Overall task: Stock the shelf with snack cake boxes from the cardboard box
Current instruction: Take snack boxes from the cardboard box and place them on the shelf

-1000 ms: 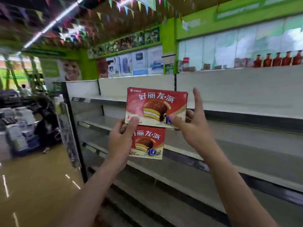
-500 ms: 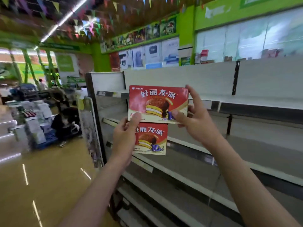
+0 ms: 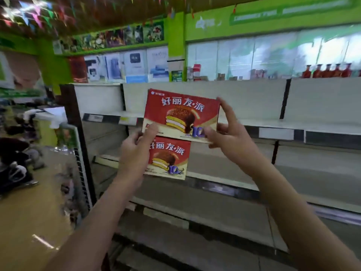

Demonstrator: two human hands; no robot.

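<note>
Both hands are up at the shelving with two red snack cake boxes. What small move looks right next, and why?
Probably ease the upper box forward onto the bare shelf behind it. The right hand pinches its lower right corner, the left hand steadies its lower left while holding the lower box, and neither box rests on a shelf yet.

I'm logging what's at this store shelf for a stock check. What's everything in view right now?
upper snack cake box: 1, red, held up in front of the shelves by both hands
lower snack cake box: 1, red, just below the upper one, behind the left hand
shelves: several tiers, grey-white, bare where visible
bottles: about five, red, upper right behind the shelving
posters: several, blue-white, back wall
left hand: grips the boxes' left edge
right hand: pinches the upper box's right corner
</note>
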